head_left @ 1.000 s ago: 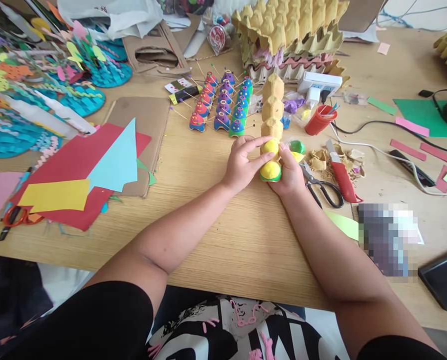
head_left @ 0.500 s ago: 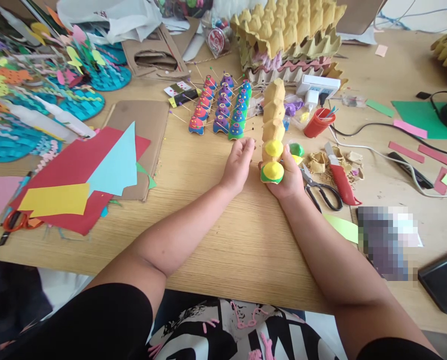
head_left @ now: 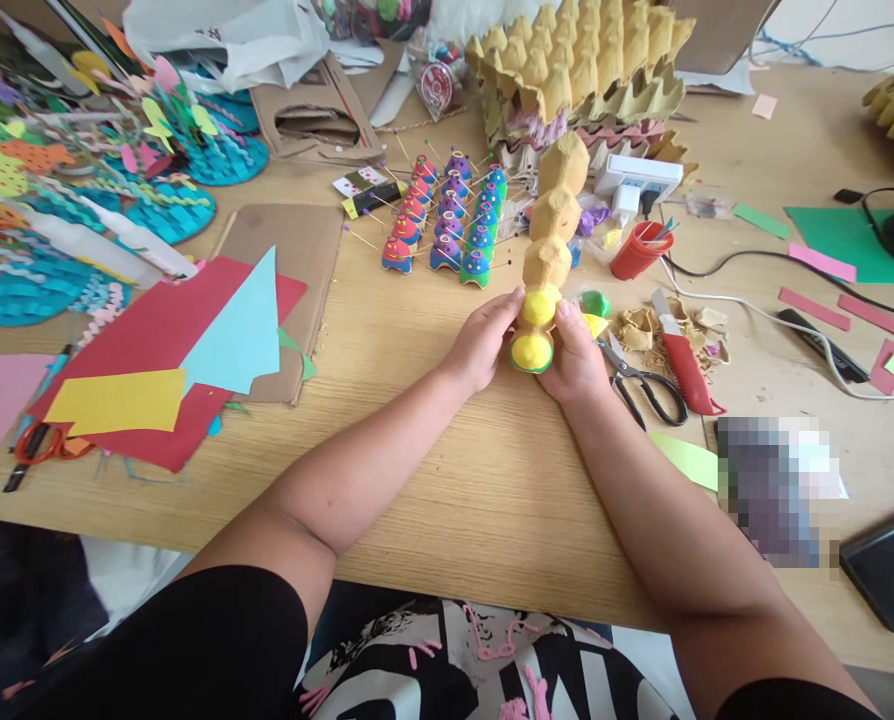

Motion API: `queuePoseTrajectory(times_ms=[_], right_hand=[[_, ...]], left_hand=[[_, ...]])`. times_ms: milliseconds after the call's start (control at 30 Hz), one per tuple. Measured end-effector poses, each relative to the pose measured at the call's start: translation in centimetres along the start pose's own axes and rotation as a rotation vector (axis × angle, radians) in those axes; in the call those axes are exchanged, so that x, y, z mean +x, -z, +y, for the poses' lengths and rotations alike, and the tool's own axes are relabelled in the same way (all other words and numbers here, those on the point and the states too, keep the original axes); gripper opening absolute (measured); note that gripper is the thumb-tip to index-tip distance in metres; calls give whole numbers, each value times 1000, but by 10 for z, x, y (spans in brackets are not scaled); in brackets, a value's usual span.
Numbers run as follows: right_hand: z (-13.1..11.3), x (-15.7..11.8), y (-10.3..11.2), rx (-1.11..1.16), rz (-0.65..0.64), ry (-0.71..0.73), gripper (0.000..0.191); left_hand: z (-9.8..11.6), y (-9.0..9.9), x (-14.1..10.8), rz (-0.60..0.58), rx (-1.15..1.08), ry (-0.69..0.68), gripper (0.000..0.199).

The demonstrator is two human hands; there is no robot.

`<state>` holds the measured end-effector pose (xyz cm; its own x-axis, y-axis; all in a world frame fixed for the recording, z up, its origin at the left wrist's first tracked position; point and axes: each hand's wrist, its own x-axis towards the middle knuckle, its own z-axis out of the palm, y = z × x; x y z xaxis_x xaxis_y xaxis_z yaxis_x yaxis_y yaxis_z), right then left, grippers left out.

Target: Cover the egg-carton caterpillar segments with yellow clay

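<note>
A strip of egg carton cups stands out from between my hands, its far end raised. The two nearest cups are covered in yellow clay, with a green rim on the closest; the others are bare tan pulp. My right hand grips the strip from the right side, thumb against a yellow cup. From the left, my left hand holds the strip with fingers and thumb at its edge. Beyond my hands stand finished-looking clay caterpillars in red, purple and blue-green, with pins stuck in them.
Scissors and a red-handled knife lie right of my hands, near green clay and carton scraps. Behind are a red cup, a power strip and stacked egg trays. Coloured paper lies left.
My left hand has moved right and taken hold of the carton strip. The strip has tilted, its far end rising and swinging a little right, with the near cup turned lower.
</note>
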<state>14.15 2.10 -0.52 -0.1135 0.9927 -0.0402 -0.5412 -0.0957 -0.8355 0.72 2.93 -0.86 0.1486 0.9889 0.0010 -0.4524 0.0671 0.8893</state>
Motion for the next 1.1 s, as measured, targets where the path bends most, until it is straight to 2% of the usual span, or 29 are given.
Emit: queuePoseTrajectory(times_ms=[100,200,333,467,600,700,833,933,1000,1100], right_hand=[[-2,-2,-3,-35,42,14,55],[-3,-4,-8,-54,112,70,58],[-1,-5,-9,-85,170,195,56],[2,0,1,-48,208,269,51],[2,7,12,-23,232,241,67],[-2,6,12,-44,227,190,73],[-10,-2,3,-33,177,166,67],[-16,-6,-2,-5,115,155,53],[-19,-5,-3,11,86,146,42],[-21,-2,0,33,77,115,39]], left_hand=[[4,-1,-1,-44,-58,64,47],[10,-2,-3,-11,-58,116,54],[17,-6,-5,27,-56,116,61],[16,-6,-4,66,-26,111,61],[12,-4,-2,107,-27,100,57],[9,-2,-1,125,-31,91,56],[8,-1,1,124,-49,78,60],[8,0,2,115,-59,87,59],[8,1,3,102,-66,94,57],[8,2,3,81,-68,94,58]])
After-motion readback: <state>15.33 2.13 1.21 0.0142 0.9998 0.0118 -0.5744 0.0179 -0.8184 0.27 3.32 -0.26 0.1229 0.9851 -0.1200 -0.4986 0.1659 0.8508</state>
